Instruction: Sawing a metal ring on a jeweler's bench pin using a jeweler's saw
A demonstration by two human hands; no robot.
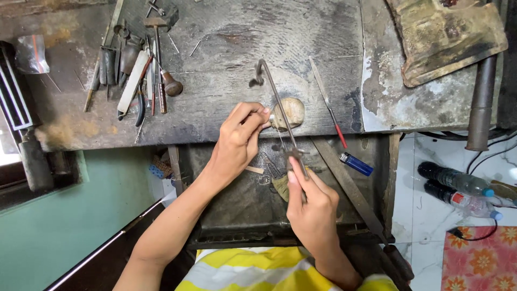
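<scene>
My right hand [311, 202] grips the handle end of a thin metal jeweller's saw frame [278, 102], which slants up and away over the workbench edge. My left hand [240, 136] pinches something small, too small to make out, against a rounded pale wooden peg [291, 111] at the front edge of the worn grey bench [226, 70]. The saw's frame passes right beside the left fingertips. Below the hands sits a dark catch tray [242, 199] with small scraps.
Several hand tools, among them pliers, gravers and a hammer [140, 70], lie at the bench's back left. A red-tipped needle file [327, 99] and a long flat file [350, 186] lie right of the peg. A blue lighter [356, 164] rests in the tray. Two plastic bottles [458, 188] lie on the floor.
</scene>
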